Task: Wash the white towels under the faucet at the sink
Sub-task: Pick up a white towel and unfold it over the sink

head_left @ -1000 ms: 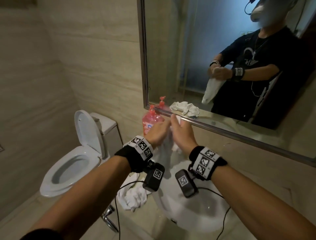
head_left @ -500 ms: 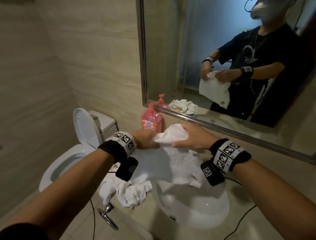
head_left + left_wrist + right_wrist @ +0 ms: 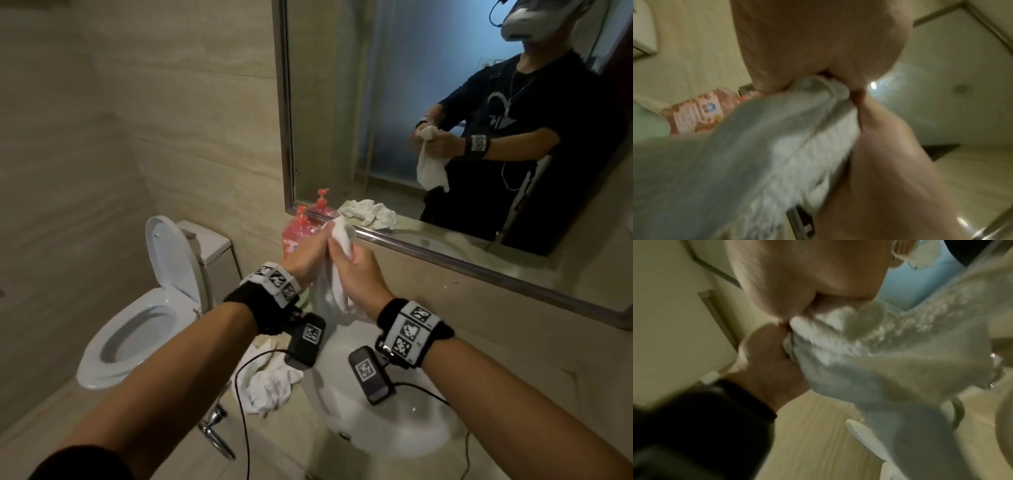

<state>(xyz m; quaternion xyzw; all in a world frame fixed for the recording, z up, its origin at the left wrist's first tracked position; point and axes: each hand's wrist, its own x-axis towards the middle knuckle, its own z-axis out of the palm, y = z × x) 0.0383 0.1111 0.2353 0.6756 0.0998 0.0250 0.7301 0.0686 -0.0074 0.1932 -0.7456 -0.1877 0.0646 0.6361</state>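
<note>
A pink soap bottle (image 3: pixel 294 236) stands on the bench at twelve o'clock, below the mirror (image 3: pixel 445 102). An open toilet (image 3: pixel 144 308) sits at nine o'clock.

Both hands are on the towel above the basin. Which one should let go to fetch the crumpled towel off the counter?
Probably the left hand: the crumpled towel lies on the counter below its forearm, left of the basin. The right hand can keep holding the held towel.

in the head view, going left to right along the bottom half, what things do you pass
toilet → crumpled towel on the counter → sink basin; higher up, pink soap bottle → held towel gripped between both hands.
</note>
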